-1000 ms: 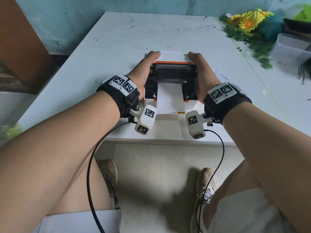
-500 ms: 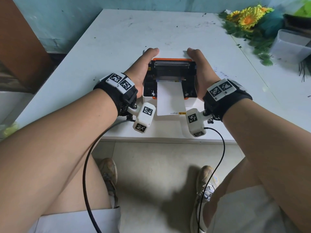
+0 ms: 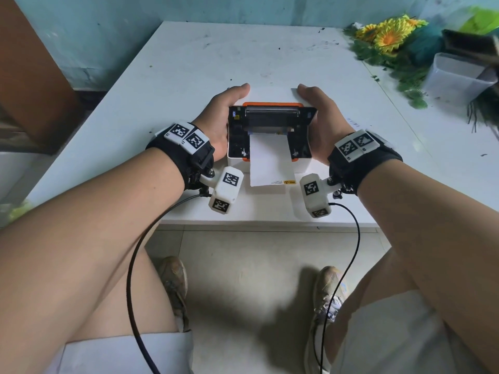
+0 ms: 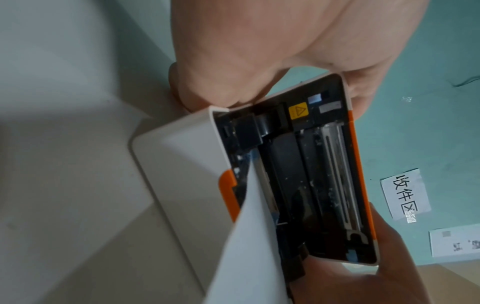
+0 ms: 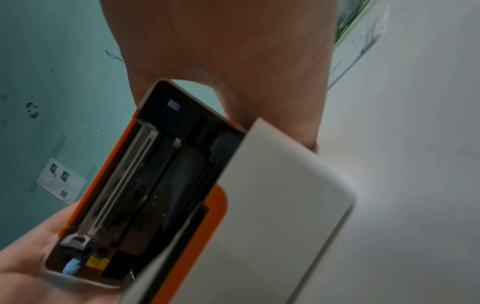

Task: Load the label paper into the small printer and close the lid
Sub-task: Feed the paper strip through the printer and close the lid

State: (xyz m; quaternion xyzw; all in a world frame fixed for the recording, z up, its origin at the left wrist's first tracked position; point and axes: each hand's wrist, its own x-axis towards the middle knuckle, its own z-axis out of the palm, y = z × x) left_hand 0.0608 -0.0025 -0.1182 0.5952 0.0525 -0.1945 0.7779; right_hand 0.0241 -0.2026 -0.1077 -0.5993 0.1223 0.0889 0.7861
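Observation:
A small white printer (image 3: 236, 163) with orange trim stands near the table's front edge. Its lid (image 3: 271, 118) is half raised, with the dark inside and metal bar facing me. A white label paper strip (image 3: 270, 163) runs out of the bay and over the front. My left hand (image 3: 222, 112) grips the lid's left side and my right hand (image 3: 321, 122) grips its right side. The left wrist view shows the lid (image 4: 324, 174), the body (image 4: 182, 174), the paper (image 4: 249, 246) and my left hand (image 4: 259, 51). The right wrist view shows the lid (image 5: 145, 185) with my right hand (image 5: 221, 41) behind it.
The white table (image 3: 189, 76) reaches back to a teal wall. Artificial yellow flowers (image 3: 388, 36) and a clear plastic box (image 3: 456, 76) lie at the far right. A brown panel (image 3: 32, 90) stands to the left. My knees and shoes are below the table's front edge.
Both hands stay on the lid's sides. The lid's tilt has changed only slightly, and the paper strip lies as before.

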